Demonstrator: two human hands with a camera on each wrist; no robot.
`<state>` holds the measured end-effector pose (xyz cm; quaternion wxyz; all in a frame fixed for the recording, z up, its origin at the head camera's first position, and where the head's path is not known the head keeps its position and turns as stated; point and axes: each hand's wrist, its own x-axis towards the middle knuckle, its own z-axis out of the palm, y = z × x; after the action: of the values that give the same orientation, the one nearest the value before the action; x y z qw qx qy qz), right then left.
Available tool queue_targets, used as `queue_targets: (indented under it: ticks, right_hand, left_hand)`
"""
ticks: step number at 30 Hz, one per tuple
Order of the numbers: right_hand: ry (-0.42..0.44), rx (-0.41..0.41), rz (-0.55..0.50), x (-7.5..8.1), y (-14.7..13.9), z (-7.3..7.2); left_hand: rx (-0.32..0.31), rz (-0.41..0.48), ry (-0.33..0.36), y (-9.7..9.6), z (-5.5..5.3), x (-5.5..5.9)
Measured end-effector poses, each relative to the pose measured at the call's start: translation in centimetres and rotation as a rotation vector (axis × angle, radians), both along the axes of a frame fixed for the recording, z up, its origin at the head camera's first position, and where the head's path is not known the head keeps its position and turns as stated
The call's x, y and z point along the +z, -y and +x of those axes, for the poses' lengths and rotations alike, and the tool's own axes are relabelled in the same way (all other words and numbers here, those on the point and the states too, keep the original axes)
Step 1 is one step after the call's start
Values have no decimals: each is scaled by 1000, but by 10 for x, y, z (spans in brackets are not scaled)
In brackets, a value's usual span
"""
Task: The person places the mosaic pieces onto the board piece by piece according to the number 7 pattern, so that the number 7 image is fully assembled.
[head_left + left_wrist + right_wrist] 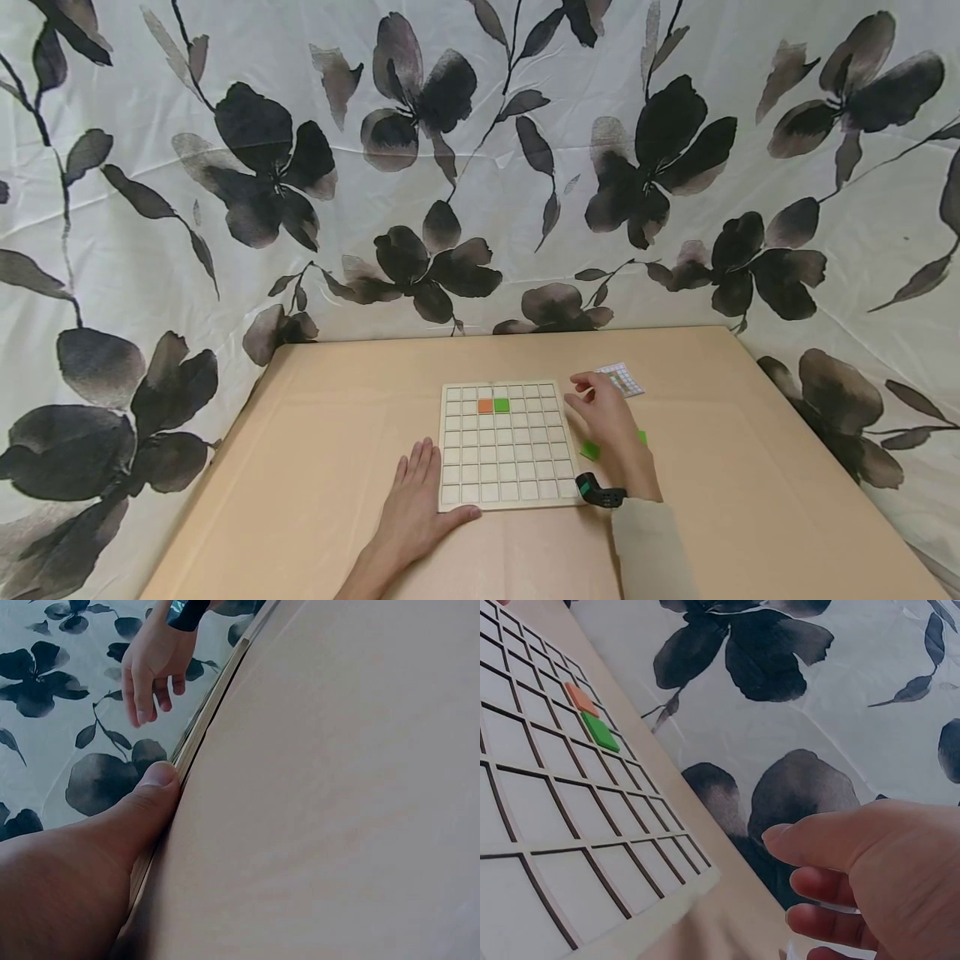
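A pale square grid board (498, 504) lies on the table, with an orange tile (486, 406) and a green tile (502, 405) side by side in its second row from the back. My left hand (414, 508) rests at the board's front left corner, fingers straight along the left side and thumb (154, 787) touching the front edge. Above the board's right side hovers my right hand (609, 421), fingers loosely bent; I see nothing between thumb and fingers in the right wrist view. Loose green tiles (590, 451) lie beneath that hand, partly hidden by it.
A small printed card (626, 379) with a grid lies behind the right hand, partly covered by it. The light brown table (345, 400) ends at a white cloth (525, 192) with dark flowers. A black band (600, 492) is on the right wrist.
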<state>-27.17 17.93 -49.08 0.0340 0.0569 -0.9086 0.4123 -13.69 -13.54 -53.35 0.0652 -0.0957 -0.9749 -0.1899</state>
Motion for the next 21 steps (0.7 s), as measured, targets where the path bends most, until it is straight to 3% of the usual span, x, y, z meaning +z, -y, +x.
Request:
queue_targets:
  ticks: [11, 21]
  right_hand:
    - [-12, -12, 14, 0, -10, 2]
    - [5, -57, 3, -4, -24, 2]
  left_hand:
    - [4, 12, 33, 0, 0, -2]
    - [10, 13, 16, 0, -2, -3]
